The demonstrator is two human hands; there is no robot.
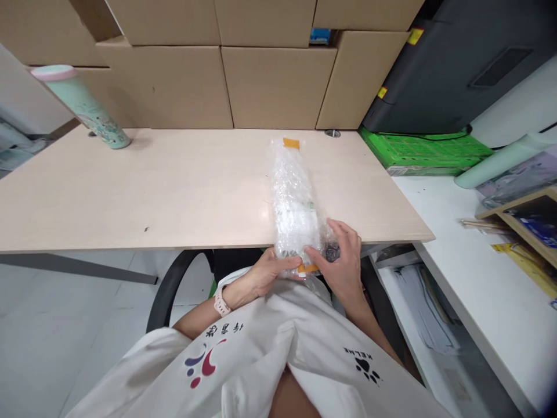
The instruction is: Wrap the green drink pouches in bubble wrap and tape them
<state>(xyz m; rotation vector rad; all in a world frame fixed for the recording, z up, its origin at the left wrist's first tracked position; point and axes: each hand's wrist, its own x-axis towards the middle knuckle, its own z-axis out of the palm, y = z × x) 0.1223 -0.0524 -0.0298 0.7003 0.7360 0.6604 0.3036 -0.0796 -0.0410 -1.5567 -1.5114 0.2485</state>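
Observation:
A long package wrapped in clear bubble wrap (293, 200) lies lengthwise on the light wooden desk (152, 186), its near end hanging over the front edge. Orange tape marks both ends. My left hand (265, 273), with a pink watch on the wrist, grips the near end from below, thumb on the wrap. My right hand (343, 261) holds the same end from the right, fingers curled on the wrap beside a small dark round object inside it.
A mint-green bottle with a pink cap (80, 104) stands at the desk's back left. Cardboard boxes (261, 75) are stacked along the back. A green crate (422, 152) under a black case sits right, beside a white side table (487, 278) with clutter.

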